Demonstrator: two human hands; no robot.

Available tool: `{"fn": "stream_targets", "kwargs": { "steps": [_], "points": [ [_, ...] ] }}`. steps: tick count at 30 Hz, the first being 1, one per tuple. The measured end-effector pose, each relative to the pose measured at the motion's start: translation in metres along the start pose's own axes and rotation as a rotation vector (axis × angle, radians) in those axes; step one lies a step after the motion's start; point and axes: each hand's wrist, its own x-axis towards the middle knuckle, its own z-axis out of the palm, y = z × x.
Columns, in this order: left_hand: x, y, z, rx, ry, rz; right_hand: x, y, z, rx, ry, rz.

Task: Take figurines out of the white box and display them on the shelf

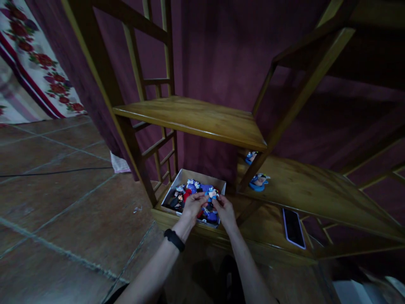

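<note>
Figurine pinched between left grip and right grip, box below.
Looks light, stiff; best held by its sides.

One white cardboard box, one purple-edged black phone, two bare hands. Blue-and-white figurines: two shelved, one held; boxed multicoloured pile uncountable.

Homelike rm: floral cloth, shelves
</note>
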Motion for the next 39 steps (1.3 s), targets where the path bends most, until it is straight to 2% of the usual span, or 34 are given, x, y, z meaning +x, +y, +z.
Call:
{"fn": "stream_targets", "kwargs": {
  "steps": [8,13,20,23,27,31,39],
  "points": [
    [0.000,0.002,-0.004,-0.059,-0.027,-0.075,-0.004,-0.007,0.005,0.091,0.014,0.030],
    [-0.003,0.004,-0.003,-0.124,-0.034,-0.108,-0.005,-0.009,0.011,0.107,0.082,-0.002],
    [-0.003,0.001,-0.006,-0.179,-0.036,-0.168,-0.007,-0.008,0.019,0.156,0.045,0.023],
    [0.002,-0.003,-0.010,-0.242,-0.086,-0.228,-0.007,-0.008,0.020,0.151,0.021,0.008],
    [0.006,-0.005,-0.012,-0.311,-0.137,-0.285,-0.008,-0.012,0.019,0.136,0.050,-0.027],
    [0.004,-0.004,-0.009,-0.313,-0.136,-0.248,-0.010,-0.014,0.016,0.116,0.060,-0.052],
    [-0.003,-0.005,-0.001,-0.131,0.013,-0.029,-0.006,0.003,0.016,0.060,0.023,-0.023]
  ]
}}
